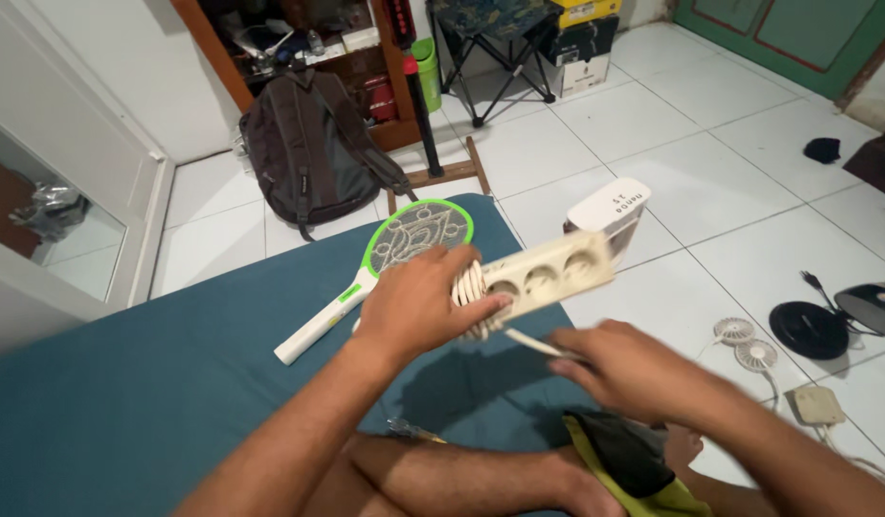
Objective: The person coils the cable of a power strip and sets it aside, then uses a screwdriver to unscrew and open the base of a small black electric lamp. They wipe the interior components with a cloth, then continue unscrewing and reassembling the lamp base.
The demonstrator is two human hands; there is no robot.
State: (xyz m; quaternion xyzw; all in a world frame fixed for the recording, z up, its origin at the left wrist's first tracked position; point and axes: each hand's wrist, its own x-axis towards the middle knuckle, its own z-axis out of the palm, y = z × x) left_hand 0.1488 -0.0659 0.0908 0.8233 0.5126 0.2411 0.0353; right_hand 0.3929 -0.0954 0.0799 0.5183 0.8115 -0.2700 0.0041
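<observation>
Power strip (548,276), cream plastic, oblong; coiled cord gripped, left hand (418,306).

Right hand (626,369) motion-blurred, grip on thin white cable (530,344) unclear. Coiled cable behind left hand (418,302) partly hidden. Black desk lamp (873,308) cut by right edge.

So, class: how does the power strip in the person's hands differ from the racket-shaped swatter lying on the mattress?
The power strip is cream, block-shaped and held up by the left hand; the swatter is green and white, flat, long-handled and lies untouched on the teal mattress. The strip has round sockets; the swatter has a mesh head. Both look plastic.
</observation>
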